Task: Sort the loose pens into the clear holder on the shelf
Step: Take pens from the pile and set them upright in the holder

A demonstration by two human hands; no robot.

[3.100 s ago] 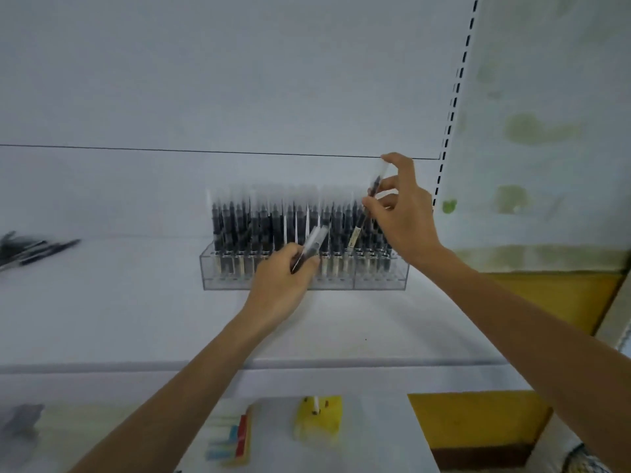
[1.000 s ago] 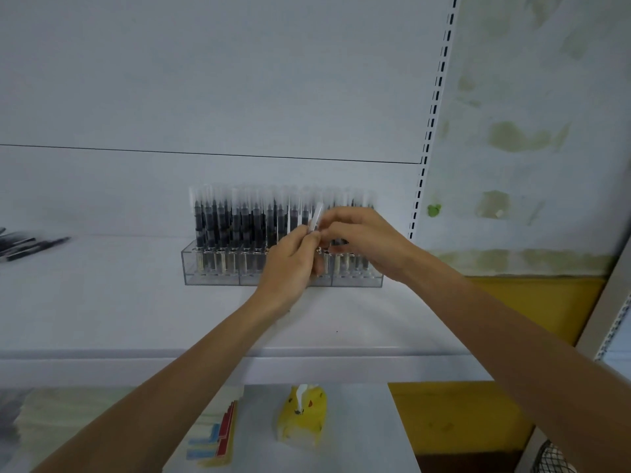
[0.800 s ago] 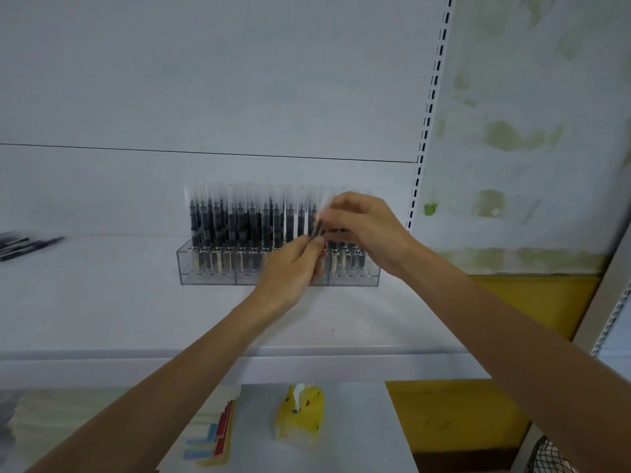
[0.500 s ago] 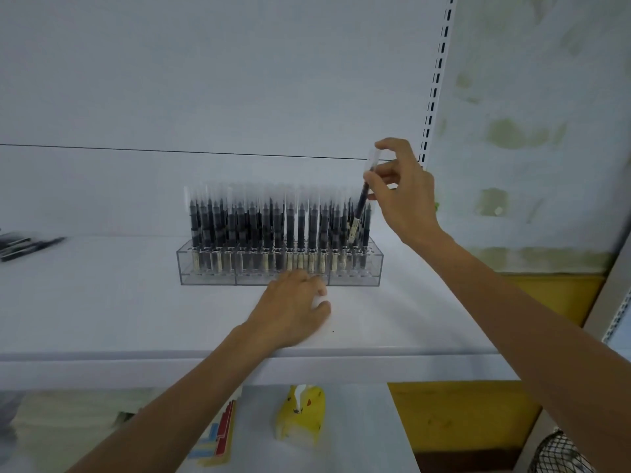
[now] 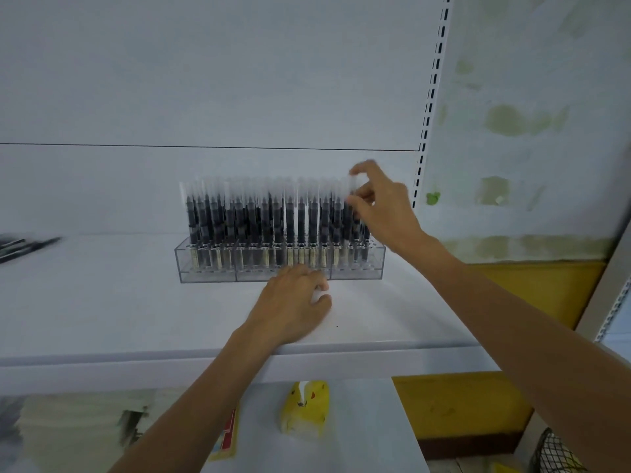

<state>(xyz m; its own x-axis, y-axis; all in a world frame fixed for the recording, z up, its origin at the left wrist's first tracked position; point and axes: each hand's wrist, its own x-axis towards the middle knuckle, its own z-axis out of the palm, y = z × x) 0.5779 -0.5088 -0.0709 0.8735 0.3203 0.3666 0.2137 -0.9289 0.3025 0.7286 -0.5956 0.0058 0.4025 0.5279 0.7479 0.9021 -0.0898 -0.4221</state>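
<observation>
Clear acrylic pen holder (image 5: 205,273) stands on the shelf (image 5: 102,302), full of upright pens (image 5: 273,220). The right grip (image 5: 379,209) pinches the cap of one pen (image 5: 348,213) at its right end. The left grip (image 5: 293,302) rests loose on the shelf, just before the holder. Loose pens (image 5: 24,245) lie far left.

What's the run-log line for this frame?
step: placing pen | right hand: pinches pen top at holder right end | left hand: rests on shelf before holder | loose pens: shelf far left

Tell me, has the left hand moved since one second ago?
Yes. The left hand dropped from the level of the pens to the shelf in front of the clear holder.
</observation>
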